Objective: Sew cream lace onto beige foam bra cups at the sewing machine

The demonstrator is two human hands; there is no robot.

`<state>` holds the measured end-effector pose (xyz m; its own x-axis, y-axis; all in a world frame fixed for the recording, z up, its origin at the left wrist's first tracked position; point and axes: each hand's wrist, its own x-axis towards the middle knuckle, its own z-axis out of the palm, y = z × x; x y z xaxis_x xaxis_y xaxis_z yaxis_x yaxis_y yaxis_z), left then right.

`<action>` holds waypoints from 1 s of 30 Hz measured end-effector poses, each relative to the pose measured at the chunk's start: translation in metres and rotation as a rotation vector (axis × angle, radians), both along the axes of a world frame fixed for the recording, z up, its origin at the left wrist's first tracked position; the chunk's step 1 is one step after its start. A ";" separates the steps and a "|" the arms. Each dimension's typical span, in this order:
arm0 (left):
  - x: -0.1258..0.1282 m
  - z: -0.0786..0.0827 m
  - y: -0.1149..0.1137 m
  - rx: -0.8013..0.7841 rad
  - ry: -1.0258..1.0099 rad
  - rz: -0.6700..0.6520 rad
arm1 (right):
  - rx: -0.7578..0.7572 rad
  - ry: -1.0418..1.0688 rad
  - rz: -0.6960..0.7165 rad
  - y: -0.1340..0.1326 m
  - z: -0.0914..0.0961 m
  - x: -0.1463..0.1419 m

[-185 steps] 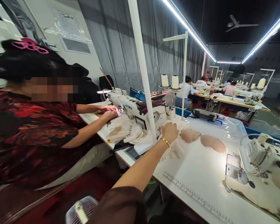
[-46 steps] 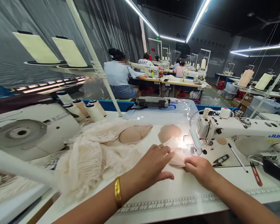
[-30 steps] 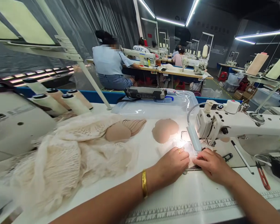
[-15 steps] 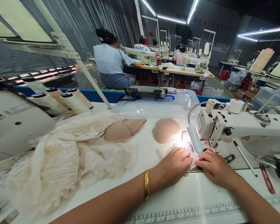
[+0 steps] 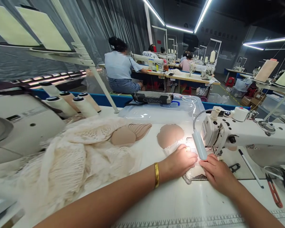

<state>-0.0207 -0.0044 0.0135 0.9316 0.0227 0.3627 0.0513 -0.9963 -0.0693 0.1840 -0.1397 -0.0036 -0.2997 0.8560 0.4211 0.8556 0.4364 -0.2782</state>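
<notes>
My left hand [image 5: 180,161] lies flat, fingers together, pressing a small cream lace piece [image 5: 193,172] onto the bed of the white sewing machine [image 5: 247,133]. My right hand [image 5: 216,172] rests on the same piece just right of it, fingers extended toward the needle area under the small lamp [image 5: 199,148]. A beige bra cup [image 5: 169,135] lies just beyond my left hand. A stack of more beige cups [image 5: 130,134] sits to the left, beside a heap of cream lace fabric [image 5: 68,161].
Thread snips [image 5: 273,191] and a pen [image 5: 250,167] lie right of the machine. A clear plastic box lid [image 5: 161,112] with a black device [image 5: 153,97] is behind. Thread cones [image 5: 71,103] stand at left. Other workers sit at machines farther back.
Since six seconds ago my view turned from the neighbour's table to my machine. Over the last second both hands slid the lace piece further in under the needle.
</notes>
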 end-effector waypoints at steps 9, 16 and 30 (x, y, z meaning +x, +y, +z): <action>0.004 -0.006 0.013 -0.052 -0.034 -0.023 | -0.011 -0.056 -0.081 0.002 -0.006 0.003; 0.004 -0.010 0.015 -0.089 -0.046 -0.041 | 0.008 -0.086 -0.080 0.000 -0.005 0.002; 0.005 -0.010 0.020 -0.090 -0.064 -0.023 | 0.007 -0.094 -0.116 0.001 -0.006 -0.001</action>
